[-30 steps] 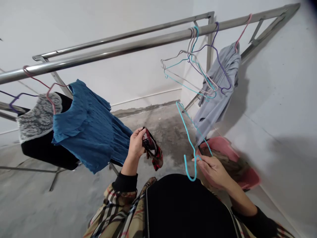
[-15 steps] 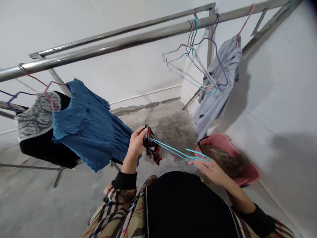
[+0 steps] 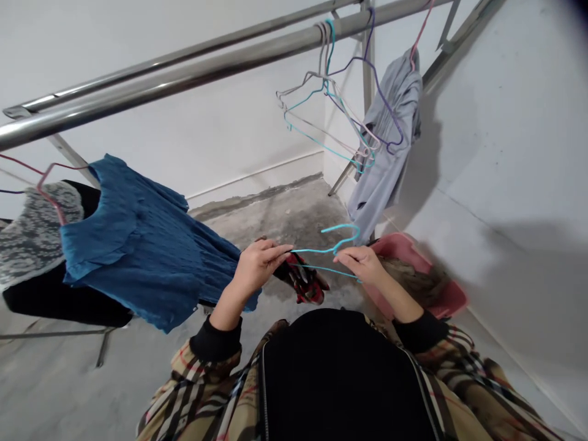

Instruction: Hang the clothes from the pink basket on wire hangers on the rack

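Note:
A thin turquoise clothes hanger [image 3: 315, 250] is held level between my hands, its hook pointing up and away. My left hand [image 3: 260, 263] pinches the hanger's left arm, fingers closed. A dark garment with a red pattern [image 3: 311, 289] dangles just below and beside that hand, crossed by the hanger's lower bar. Whether the left fingers also grip the cloth is hidden. At the base of the hook, my right hand [image 3: 362, 264] is closed on the hanger with thumb and fingers together.
Ahead runs a metal rail [image 3: 184, 79]. A blue garment [image 3: 147, 245] and a black garment with lace top [image 3: 41, 226] hang left; a grey garment [image 3: 386, 128] hangs right beside several bare hangers [image 3: 329, 49]. A pink basket [image 3: 399, 245] holding cloth stands lower right.
The hanger has turned more level and its hook has risen. My right hand has moved up and closer to my left. The patterned garment has shifted right, and the view has swung right.

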Tool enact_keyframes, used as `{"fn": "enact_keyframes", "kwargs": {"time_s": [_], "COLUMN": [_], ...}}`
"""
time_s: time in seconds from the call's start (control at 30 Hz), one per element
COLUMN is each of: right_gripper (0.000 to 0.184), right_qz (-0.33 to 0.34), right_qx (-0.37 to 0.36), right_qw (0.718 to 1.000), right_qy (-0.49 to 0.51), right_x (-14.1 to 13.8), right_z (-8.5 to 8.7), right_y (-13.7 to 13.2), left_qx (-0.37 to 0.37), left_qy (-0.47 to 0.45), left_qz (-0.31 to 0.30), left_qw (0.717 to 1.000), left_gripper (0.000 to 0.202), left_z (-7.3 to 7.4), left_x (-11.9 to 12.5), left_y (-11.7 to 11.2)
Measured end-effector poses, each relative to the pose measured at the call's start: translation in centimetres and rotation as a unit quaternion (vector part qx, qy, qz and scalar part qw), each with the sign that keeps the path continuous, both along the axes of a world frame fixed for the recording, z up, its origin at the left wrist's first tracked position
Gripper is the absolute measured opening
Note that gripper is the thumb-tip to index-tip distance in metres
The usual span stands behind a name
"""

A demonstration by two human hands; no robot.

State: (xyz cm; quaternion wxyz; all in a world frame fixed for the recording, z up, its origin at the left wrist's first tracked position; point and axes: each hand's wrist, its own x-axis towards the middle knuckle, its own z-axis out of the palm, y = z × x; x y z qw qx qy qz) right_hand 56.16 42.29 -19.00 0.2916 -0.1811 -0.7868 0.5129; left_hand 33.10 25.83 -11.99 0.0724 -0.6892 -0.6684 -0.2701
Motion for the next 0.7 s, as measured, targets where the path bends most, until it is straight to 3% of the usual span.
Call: {"fn": "enact_keyframes", "kwargs": {"time_s": [0.07, 0.13, 0.23, 0.3, 0.33, 0.43, 0.5, 0.7], "right_gripper": [0.025, 0.021, 0.016, 0.012, 0.013, 0.020, 0.026, 0.032], "right_qz": [-0.052, -0.129, -0.285, -0.324, -0.297, -0.106, -0.028, -0.050], "right_qx": [0.025, 0.061, 0.122, 0.135, 0.125, 0.025, -0.037, -0.070], "right_qw": [0.998, 0.989, 0.946, 0.930, 0.941, 0.994, 0.994, 0.984], "right_qy": [0.020, 0.043, 0.094, 0.110, 0.100, -0.017, -0.096, -0.154], "right_x": [-0.6, -1.2, -1.7, -1.9, -2.0, -2.9, -3.9, -6.3], "right_z": [-0.4, -0.6, -1.3, -2.3, -2.9, -5.1, -6.2, -7.1], "right_y": [0.7, 0.7, -0.7, -2.2, -3.0, -4.8, -5.5, -5.0], "left_qx": [-0.007, 0.015, 0.079, 0.114, 0.127, 0.145, 0.150, 0.160], "left_qy": [0.018, 0.051, 0.085, 0.086, 0.084, 0.075, 0.073, 0.059], "left_qz": [0.007, 0.053, 0.142, 0.177, 0.185, 0.186, 0.181, 0.153], "left_qw": [1.000, 0.997, 0.983, 0.974, 0.971, 0.969, 0.969, 0.973], "left_gripper": [0.026, 0.024, 0.021, 0.020, 0.020, 0.020, 0.020, 0.019], "left_z": [0.3, 0.7, 1.3, 1.8, 2.1, 2.6, 2.8, 3.0], "left_x": [0.2, 0.8, 1.7, 2.1, 2.3, 3.0, 3.6, 4.9], "left_y": [0.0, 0.0, 0.1, 0.1, 0.1, 0.2, 0.5, 0.7]}}
